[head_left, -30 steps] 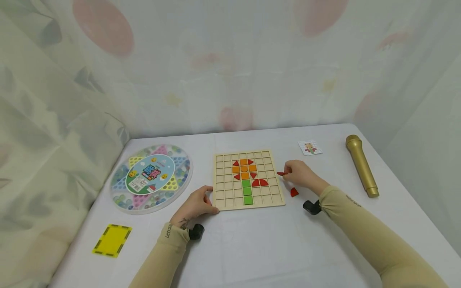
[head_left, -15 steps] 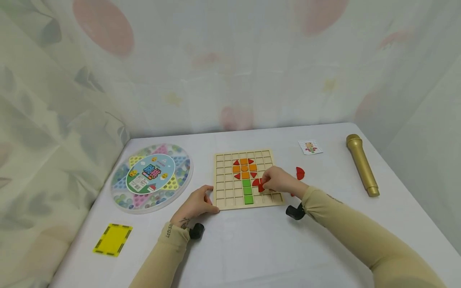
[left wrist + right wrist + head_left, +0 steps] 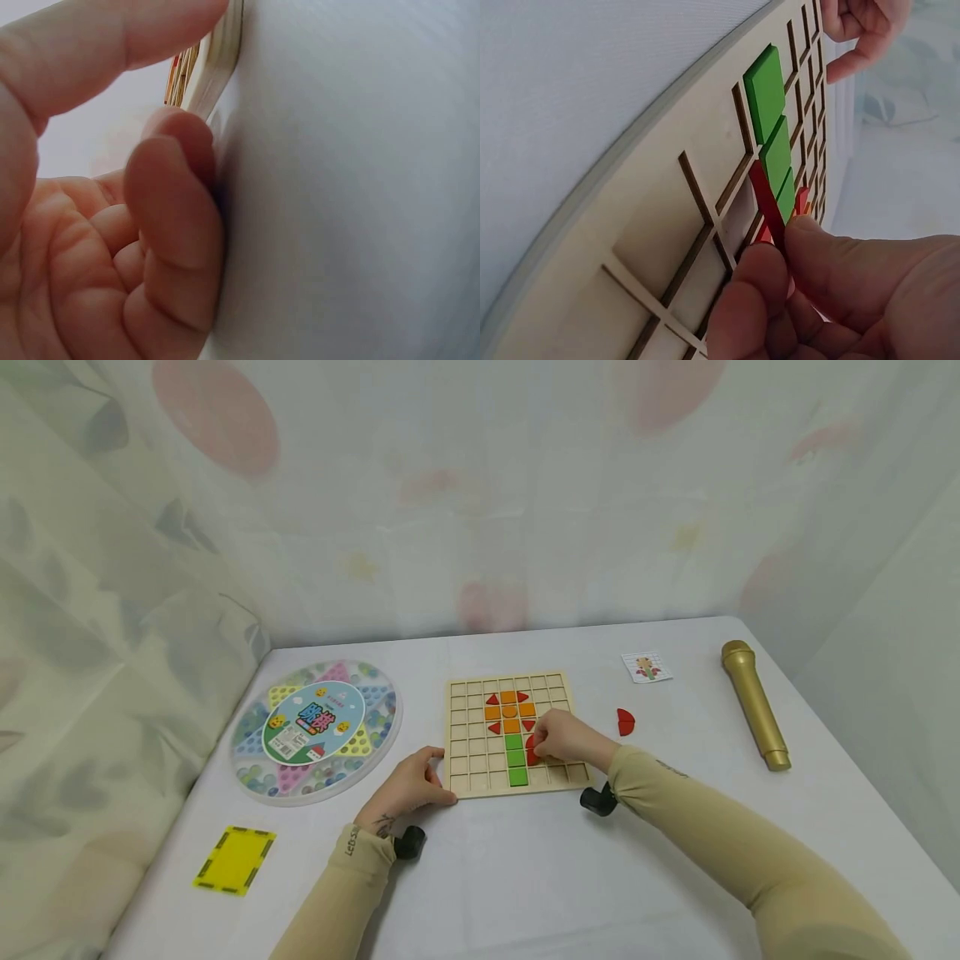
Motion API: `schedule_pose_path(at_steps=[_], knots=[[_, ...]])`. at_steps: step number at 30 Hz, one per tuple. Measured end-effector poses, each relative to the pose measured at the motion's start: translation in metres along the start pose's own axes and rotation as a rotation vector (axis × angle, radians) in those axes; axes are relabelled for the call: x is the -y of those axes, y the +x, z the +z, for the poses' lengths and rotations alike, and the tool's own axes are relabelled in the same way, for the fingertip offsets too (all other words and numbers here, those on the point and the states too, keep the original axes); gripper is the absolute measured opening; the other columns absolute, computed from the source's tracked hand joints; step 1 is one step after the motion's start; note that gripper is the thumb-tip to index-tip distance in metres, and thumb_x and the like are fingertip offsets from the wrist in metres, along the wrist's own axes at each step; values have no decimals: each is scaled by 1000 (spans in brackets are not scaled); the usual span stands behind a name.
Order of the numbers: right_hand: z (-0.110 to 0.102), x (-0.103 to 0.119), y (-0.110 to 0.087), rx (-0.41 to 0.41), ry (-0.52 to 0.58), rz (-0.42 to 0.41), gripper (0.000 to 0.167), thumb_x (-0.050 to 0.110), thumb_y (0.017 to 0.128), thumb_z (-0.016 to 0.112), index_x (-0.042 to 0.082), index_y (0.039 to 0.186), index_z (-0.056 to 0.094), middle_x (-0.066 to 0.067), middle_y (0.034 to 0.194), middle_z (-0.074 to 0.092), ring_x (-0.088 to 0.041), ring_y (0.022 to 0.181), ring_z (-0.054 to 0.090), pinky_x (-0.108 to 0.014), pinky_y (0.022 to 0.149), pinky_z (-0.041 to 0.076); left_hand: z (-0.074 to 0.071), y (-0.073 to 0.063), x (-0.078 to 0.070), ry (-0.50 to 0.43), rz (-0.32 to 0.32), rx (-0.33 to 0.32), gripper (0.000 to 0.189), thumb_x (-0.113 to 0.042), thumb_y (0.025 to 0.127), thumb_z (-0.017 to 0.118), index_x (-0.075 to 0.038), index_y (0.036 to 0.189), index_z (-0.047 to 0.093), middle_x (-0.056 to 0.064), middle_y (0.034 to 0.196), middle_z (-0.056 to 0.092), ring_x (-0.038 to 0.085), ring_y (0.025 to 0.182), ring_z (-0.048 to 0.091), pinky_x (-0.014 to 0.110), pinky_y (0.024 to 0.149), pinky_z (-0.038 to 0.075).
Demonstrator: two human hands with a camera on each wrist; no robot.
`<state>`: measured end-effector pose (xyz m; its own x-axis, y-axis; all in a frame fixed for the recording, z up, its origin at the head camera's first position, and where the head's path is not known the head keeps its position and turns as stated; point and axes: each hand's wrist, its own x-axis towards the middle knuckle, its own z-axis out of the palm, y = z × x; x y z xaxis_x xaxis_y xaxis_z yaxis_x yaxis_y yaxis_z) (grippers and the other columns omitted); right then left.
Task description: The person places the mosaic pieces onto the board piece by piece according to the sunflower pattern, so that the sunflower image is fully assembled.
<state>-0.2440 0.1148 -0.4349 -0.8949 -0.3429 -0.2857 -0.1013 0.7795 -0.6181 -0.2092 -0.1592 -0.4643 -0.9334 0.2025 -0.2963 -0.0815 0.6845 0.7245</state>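
Observation:
A square wooden grid board (image 3: 468, 766) bears orange, red and green pieces. At its near left corner my left hand (image 3: 408, 789) holds the edge, thumb in front and fingers along the left side. In the left wrist view, the lower fingers (image 3: 176, 217) are curled close to the tabletop. My right hand (image 3: 573, 737) is over the board's right half, pinching a red quarter-circle piece (image 3: 769, 196) between thumb and forefinger. That piece is tilted on edge beside the green squares (image 3: 765, 86). The hand hides part of the red pieces under it.
Red quarter-circle pieces (image 3: 626, 722) lie right of the board, below a small pattern card (image 3: 647, 667). A gold toy microphone (image 3: 754, 704) lies at the far right. Left stand a round Chinese checkers set (image 3: 315, 732) and a yellow square plate (image 3: 235, 861).
My right hand has come left from the table onto the board with a red piece, then shifted slightly further left toward the green squares. The left hand has stayed at the corner.

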Motion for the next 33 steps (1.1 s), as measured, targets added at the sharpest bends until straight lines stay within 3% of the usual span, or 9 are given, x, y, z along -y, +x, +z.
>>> schedule_pose_path(at_steps=[6, 14, 21, 27, 33], knots=[[2, 3, 1, -14, -77, -18, 13, 6, 82, 65, 5, 70, 64, -2, 67, 55, -15, 62, 49, -24, 56, 39, 0, 1, 0, 1, 3, -1, 81, -13, 63, 84, -6, 133, 44, 6, 70, 56, 16, 57, 48, 28, 53, 39], [5, 6, 5, -21, -107, 31, 16, 7, 83, 65, 6, 67, 64, -1, 65, 54, -15, 62, 48, -24, 54, 38, 0, 0, 0, 3, 1, -4, 81, -13, 63, 83, -6, 133, 44, 6, 69, 56, 16, 57, 48, 27, 53, 38], [7, 10, 8, -27, -85, 60, 32, 4, 81, 62, 11, 53, 49, 2, 51, 39, -12, 48, 38, -23, 47, 31, 0, 0, 0, -1, 3, -4, 80, -12, 63, 83, -6, 133, 44, 6, 69, 56, 16, 57, 48, 28, 53, 39], [6, 14, 9, -32, -70, 74, 41, -2, 78, 60, 13, 49, 35, 2, 49, 27, -12, 45, 28, -23, 45, 26, 0, 0, -1, -16, 6, 1, 80, -12, 63, 83, -5, 133, 44, 6, 69, 56, 16, 56, 48, 27, 52, 39], [6, 16, 9, -36, -96, 69, 40, -2, 78, 61, 13, 50, 36, 3, 49, 27, -12, 46, 27, -23, 45, 25, 0, -1, -2, -19, 3, 4, 80, -12, 63, 83, -5, 132, 44, 6, 69, 56, 16, 56, 48, 27, 52, 38]])
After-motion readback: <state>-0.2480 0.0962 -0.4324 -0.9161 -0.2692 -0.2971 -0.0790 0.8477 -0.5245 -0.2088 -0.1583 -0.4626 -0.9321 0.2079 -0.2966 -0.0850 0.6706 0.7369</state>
